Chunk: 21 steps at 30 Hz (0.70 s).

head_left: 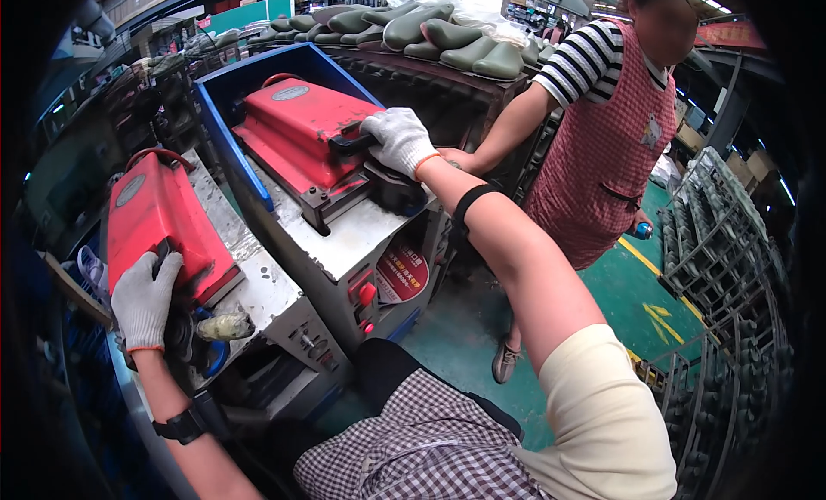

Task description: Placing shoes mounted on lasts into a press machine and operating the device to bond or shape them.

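Two red metal machine covers sit side by side on metal bases. My left hand [146,300], in a pale knitted glove, is closed round the black handle [162,254] at the near end of the left red cover [159,212]. Farther off, my right hand [401,141], gloved alike, grips the black handle [348,145] of the right red cover [301,113]. That cover stands within a blue frame [237,169]. Below my left hand, a wrapped stub [225,327] sticks out beside a blue loop. Both hands partly hide the handles they hold.
A co-worker in a red checked apron [594,147] stands at the right, one arm reaching toward the machine. Green boots [417,28] lie on a bench behind. Wire racks [718,242] line the right side. Red buttons [367,294] mark the machine's front.
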Motion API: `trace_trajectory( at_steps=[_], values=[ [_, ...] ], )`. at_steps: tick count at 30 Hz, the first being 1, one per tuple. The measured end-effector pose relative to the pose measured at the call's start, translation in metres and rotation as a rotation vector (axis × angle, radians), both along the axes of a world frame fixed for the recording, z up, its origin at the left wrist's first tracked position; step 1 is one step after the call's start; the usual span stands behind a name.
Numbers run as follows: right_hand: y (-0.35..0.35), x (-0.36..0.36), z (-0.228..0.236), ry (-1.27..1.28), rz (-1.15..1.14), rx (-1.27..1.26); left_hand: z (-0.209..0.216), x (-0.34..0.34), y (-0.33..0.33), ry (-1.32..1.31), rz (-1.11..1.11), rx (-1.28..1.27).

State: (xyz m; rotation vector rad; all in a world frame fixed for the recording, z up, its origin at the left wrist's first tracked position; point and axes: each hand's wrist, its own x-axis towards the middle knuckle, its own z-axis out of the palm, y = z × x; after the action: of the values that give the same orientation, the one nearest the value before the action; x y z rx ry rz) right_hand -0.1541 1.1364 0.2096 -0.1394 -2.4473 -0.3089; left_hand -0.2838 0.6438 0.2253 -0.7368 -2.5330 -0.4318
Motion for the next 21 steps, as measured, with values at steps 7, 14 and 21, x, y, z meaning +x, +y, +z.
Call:
trace_trajectory(
  at_steps=[7,14,21],
  values=[
    [-0.09,0.003,-0.019,0.526,0.153,-0.293,0.029,-0.011,-0.018,-0.429,-0.172,-0.03],
    [-0.283,-0.002,-0.049,-0.298,0.683,-0.67,0.031,-0.012,-0.018,-0.379,-0.16,-0.098],
    [-0.329,0.013,-0.017,-0.915,0.501,-1.384,0.03,-0.012,-0.022,-0.391,-0.22,-0.073]
  ],
)
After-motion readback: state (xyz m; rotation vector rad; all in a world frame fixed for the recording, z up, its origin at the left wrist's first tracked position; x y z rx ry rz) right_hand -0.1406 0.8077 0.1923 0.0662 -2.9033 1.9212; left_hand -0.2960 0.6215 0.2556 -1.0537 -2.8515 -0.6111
